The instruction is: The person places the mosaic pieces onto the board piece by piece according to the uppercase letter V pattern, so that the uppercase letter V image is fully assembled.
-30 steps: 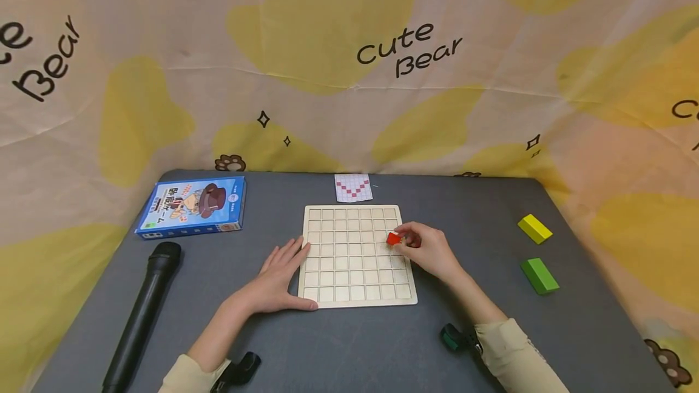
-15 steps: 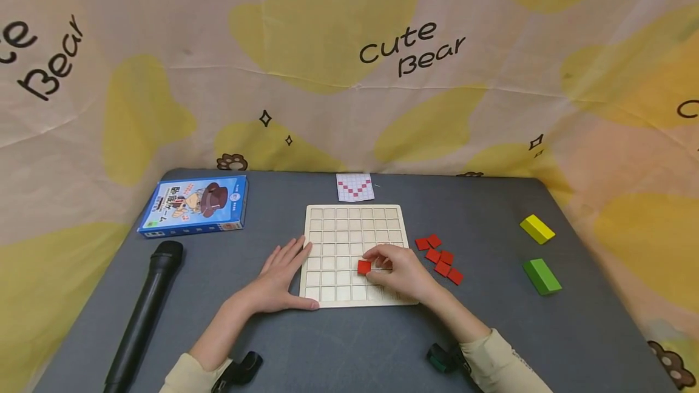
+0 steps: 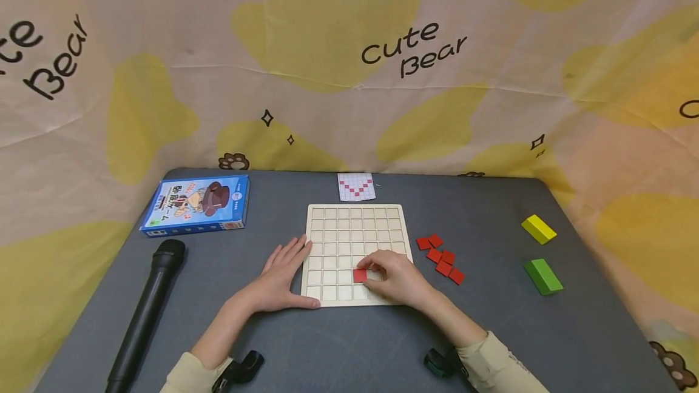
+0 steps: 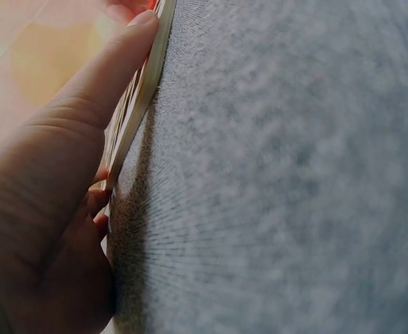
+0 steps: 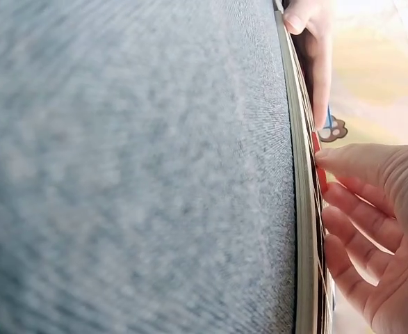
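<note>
In the head view a light wooden grid board lies flat on the grey table. My left hand rests at its left side, fingers spread and straight, thumb at the front left corner. My right hand is over the board's lower right part and pinches a small square red tile between thumb and fingers. This tile lies low at a cell in a front row, near the middle. The right wrist view shows the thumb against the red tile just over the grid.
Several loose red tiles lie right of the board. Farther right are a yellow block and a green block. A card with a pink stepped pattern lies behind the board. A blue box and a black microphone are at left.
My right hand has carried the red tile from the board's right edge leftward and toward the front, down to a cell. The loose tiles it covered now show. My left hand stays put.
</note>
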### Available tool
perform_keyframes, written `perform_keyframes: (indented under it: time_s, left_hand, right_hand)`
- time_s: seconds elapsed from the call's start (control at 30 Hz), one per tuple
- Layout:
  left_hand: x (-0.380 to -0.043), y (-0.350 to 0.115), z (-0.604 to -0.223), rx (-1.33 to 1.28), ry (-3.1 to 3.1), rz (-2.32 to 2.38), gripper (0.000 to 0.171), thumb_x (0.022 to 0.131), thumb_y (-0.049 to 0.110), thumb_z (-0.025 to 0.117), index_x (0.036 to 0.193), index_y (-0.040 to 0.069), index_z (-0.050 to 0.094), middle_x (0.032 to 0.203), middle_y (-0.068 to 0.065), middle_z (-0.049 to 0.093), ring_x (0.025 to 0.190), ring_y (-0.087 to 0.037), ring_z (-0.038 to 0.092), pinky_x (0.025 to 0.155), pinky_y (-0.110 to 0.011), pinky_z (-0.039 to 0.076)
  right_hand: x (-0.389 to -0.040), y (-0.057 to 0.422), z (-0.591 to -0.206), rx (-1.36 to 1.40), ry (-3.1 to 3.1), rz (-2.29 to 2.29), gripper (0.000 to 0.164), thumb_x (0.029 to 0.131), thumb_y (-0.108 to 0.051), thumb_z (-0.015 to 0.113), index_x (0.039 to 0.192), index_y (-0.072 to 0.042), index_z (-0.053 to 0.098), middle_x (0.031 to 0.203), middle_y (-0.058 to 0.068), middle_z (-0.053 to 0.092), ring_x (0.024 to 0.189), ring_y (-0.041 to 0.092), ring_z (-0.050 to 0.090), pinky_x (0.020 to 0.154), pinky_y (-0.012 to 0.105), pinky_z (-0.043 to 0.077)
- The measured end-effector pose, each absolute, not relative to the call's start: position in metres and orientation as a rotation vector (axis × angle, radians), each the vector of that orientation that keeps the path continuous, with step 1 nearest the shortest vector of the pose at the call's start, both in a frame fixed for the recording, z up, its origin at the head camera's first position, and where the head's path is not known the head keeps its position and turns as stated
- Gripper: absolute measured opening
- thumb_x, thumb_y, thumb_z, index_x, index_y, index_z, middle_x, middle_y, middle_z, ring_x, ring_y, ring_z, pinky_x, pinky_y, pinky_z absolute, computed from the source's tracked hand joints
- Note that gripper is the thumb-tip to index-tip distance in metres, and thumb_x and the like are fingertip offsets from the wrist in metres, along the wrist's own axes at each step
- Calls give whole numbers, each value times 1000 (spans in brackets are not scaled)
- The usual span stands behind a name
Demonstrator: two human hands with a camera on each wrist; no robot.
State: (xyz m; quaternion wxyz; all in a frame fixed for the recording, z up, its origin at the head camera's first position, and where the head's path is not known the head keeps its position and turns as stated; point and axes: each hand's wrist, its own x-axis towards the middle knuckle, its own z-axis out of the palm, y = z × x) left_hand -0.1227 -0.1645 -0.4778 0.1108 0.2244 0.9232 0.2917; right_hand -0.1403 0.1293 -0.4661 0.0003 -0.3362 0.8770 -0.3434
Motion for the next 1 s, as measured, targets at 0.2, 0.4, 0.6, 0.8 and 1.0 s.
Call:
perform_keyframes:
  time_s: [0.2,0.4,0.6,0.8,1.0]
  left_hand:
    - [-124,-165,-479,634,2712,914,102,81,56,73,154,5,24,162,-14,13,148,-34,7,114,-58,2]
    - [-126,-167,-479,605,2788,994,75,89,41,70,148,5,41,157,-15,30,145,-35,20,112,-61,14]
    - [-126,-169,-473,605,2856,942,64,88,39,71,141,8,52,151,-13,41,140,-36,32,109,-62,24]
    - [-125,-170,-471,637,2888,877,61,88,39,72,138,8,56,149,-12,44,137,-36,38,108,-60,29]
    - [-126,-169,-473,649,2884,863,60,89,40,71,138,10,56,150,-11,43,137,-36,37,109,-58,29]
  right_hand:
    - [-141,137,-466,-1015,2742,-1167,17,85,-15,75,102,-14,74,89,-7,66,78,10,57,70,24,48]
    - [-156,168,-459,-874,2901,-1123,14,86,-14,73,100,-14,75,88,-8,67,76,12,57,67,27,49]
    - [-173,211,-453,-696,3048,-910,18,84,-12,75,102,-10,74,98,2,69,91,24,59,81,42,48]
    - [-180,235,-455,-709,3031,-839,24,82,-8,77,106,-8,73,105,7,70,98,28,60,88,47,48]
    - [-183,238,-458,-749,3015,-842,26,82,-6,76,108,-8,72,107,7,69,99,27,59,88,46,48]
